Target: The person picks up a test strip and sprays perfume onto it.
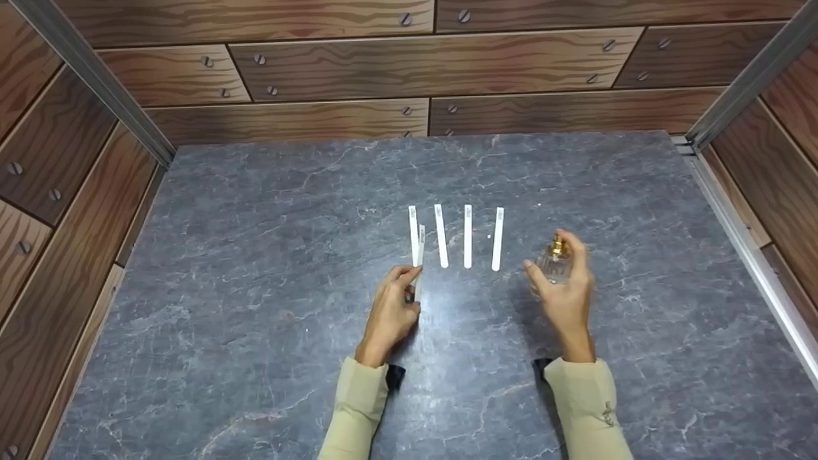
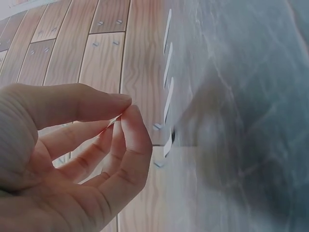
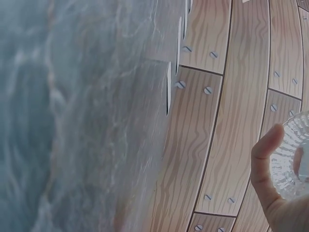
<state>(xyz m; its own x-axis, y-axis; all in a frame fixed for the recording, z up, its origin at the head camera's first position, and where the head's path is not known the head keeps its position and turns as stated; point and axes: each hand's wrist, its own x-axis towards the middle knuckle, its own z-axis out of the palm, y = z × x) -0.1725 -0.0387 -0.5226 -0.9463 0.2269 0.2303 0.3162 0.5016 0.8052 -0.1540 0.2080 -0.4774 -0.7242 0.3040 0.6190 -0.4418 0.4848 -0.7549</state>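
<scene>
Between thumb and fingertips my left hand (image 1: 391,313) pinches a white perfume test strip (image 1: 422,241). Its far end overlaps the view of the leftmost strip (image 1: 413,230) on the table. Most of the pinched strip is hidden by fingers in the left wrist view. My right hand (image 1: 567,297) grips a clear glass perfume bottle (image 1: 553,268), index finger on its gold sprayer (image 1: 558,246). The bottle's ribbed glass base (image 3: 285,169) shows in the right wrist view. A row of more white strips (image 1: 468,236) lies between the hands, small print at their far ends.
A dark grey marbled tabletop (image 1: 255,255) spreads under everything. Wood-patterned walls (image 1: 339,70) stand at the back and both sides, with metal corner posts (image 1: 96,83). A metal rail (image 1: 754,262) runs along the right edge.
</scene>
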